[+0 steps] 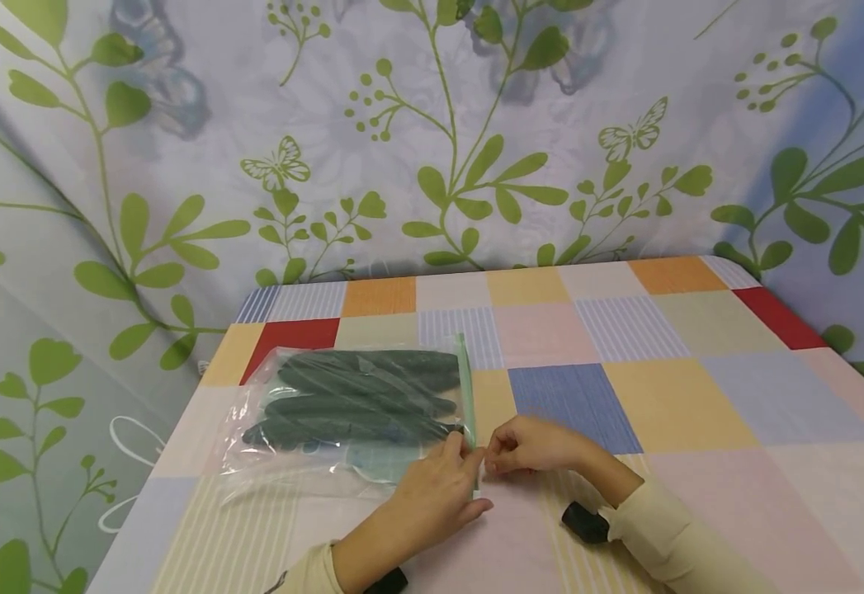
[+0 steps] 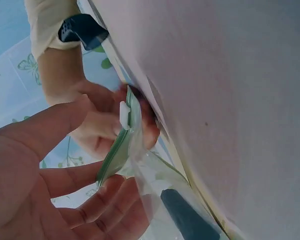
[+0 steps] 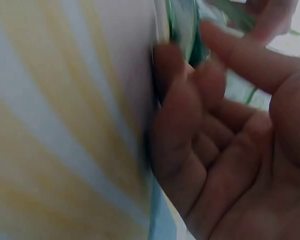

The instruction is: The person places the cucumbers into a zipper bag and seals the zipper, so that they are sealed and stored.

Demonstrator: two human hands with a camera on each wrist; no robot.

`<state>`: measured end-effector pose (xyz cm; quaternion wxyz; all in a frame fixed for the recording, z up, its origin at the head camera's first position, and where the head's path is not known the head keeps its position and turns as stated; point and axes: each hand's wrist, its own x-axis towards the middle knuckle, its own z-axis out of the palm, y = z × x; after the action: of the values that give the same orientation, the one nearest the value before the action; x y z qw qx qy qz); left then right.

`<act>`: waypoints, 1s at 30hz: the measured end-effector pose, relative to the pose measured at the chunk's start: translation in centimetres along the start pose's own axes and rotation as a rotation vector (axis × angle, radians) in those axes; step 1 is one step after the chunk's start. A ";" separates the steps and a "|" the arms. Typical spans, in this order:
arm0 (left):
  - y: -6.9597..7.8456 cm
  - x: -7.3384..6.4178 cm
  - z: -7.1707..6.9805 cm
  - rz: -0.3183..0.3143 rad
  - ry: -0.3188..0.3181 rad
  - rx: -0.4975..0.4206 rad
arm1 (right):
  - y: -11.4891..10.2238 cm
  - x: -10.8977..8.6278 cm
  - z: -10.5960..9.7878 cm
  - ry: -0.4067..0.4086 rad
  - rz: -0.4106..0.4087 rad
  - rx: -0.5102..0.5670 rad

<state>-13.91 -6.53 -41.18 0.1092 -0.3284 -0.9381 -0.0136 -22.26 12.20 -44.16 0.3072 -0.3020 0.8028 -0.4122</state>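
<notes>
Several long dark green cucumbers (image 1: pixel 357 404) lie inside a clear zip bag (image 1: pixel 253 478) on the table. Along the bag's right edge runs a green zip strip (image 1: pixel 465 388), with a white slider (image 2: pixel 124 116) near its end closest to me. My left hand (image 1: pixel 435 487) reaches over that end of the bag. Its index finger touches the strip, other fingers lie against the bag, and the thumb stands apart. Across the strip, my right hand (image 1: pixel 539 445) has its fingers bent, fingertips right at the bag's corner. Whether they pinch the strip, I cannot tell.
A patchwork-patterned cloth (image 1: pixel 699 412) covers the table. Behind it hangs a curtain (image 1: pixel 372 181) with green leaves and butterflies. A black device (image 1: pixel 586 523) sits at the right wrist. White cord loops (image 1: pixel 134 429) hang beside the table's left edge.
</notes>
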 end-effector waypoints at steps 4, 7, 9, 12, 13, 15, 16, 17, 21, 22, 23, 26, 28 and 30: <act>0.0 -0.1 0.0 -0.004 0.016 -0.028 | -0.7 -0.3 1.3 -0.157 -0.012 0.123; 0.0 -0.1 0.0 -0.009 0.018 -0.044 | -1.1 -0.3 2.1 -0.188 -0.010 0.170; 0.1 -0.1 0.1 -0.010 0.012 -0.046 | -1.2 -0.2 2.3 -0.174 -0.004 0.193; 0.1 0.0 0.1 -0.005 0.015 -0.049 | -1.1 -0.2 2.3 -0.138 0.002 0.213; 0.1 0.0 0.0 0.001 0.025 -0.046 | -1.0 -0.3 2.3 -0.130 0.001 0.221; 0.0 -0.1 0.0 0.006 0.029 -0.049 | -0.9 -0.3 2.2 -0.122 -0.006 0.224; 0.0 -0.2 -0.1 0.005 0.028 -0.052 | -0.9 -0.3 2.2 -0.124 -0.012 0.218; 0.0 -0.3 -0.2 0.001 0.022 -0.061 | -0.8 -0.3 2.1 -0.128 -0.020 0.215; 0.2 -1.0 -0.5 -0.021 -0.061 -0.113 | -0.7 -0.4 2.1 -0.150 -0.045 0.212; 0.2 -1.2 -0.6 -0.023 -0.082 -0.131 | -0.7 -0.5 2.0 -0.149 -0.049 0.211; 0.3 -1.4 -0.7 -0.024 -0.104 -0.148 | -0.6 -0.5 2.0 -0.148 -0.051 0.216; 0.4 -1.8 -1.0 -0.010 -0.146 -0.198 | -0.4 -0.6 1.9 -0.149 -0.064 0.227; 0.4 -2.0 -1.2 0.004 -0.179 -0.292 | -0.2 -0.5 1.7 -0.156 -0.078 0.236; 0.5 -2.0 -1.2 0.005 -0.232 -0.502 | 0.1 -0.4 1.4 -0.172 -0.093 0.255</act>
<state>-11.82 -7.53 -40.43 -0.0837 -0.3469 -0.9107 -0.2079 -21.00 11.93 -44.77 0.3914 -0.3315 0.6997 -0.4973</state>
